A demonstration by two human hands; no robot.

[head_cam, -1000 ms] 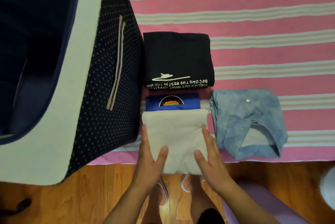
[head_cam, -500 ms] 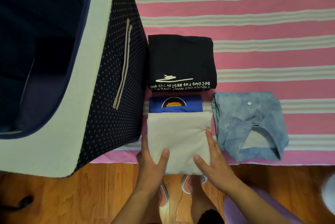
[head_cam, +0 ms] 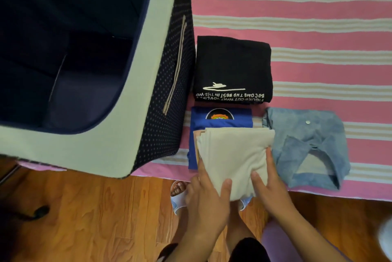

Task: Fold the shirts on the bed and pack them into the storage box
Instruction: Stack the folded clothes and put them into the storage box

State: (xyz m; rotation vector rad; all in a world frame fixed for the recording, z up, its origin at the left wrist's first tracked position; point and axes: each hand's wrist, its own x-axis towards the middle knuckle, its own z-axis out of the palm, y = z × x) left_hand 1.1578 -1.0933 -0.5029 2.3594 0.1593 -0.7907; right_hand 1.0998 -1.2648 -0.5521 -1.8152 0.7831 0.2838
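Note:
A folded cream shirt (head_cam: 233, 155) lies at the bed's near edge on top of a folded blue shirt (head_cam: 220, 116), its near end hanging past the edge. My left hand (head_cam: 207, 202) grips its near left corner, thumb on top and fingers beneath. My right hand (head_cam: 269, 187) holds its right side, thumb on top and a finger along the edge. A folded black printed shirt (head_cam: 233, 66) lies behind them, and a folded light denim shirt (head_cam: 307, 140) lies to the right. The open dark storage box (head_cam: 118, 134) stands on the bed at left, its inside dark.
The pink striped bed cover (head_cam: 318, 28) stretches away to the back and right. Wooden floor (head_cam: 95, 208) lies below the bed edge, with my sandalled feet (head_cam: 178, 191) under the shirt. A dark object (head_cam: 38, 212) lies on the floor at left.
Both hands have closed further round the cream shirt and drawn it toward me. Its left edge now fans into layers, and more of the blue shirt shows.

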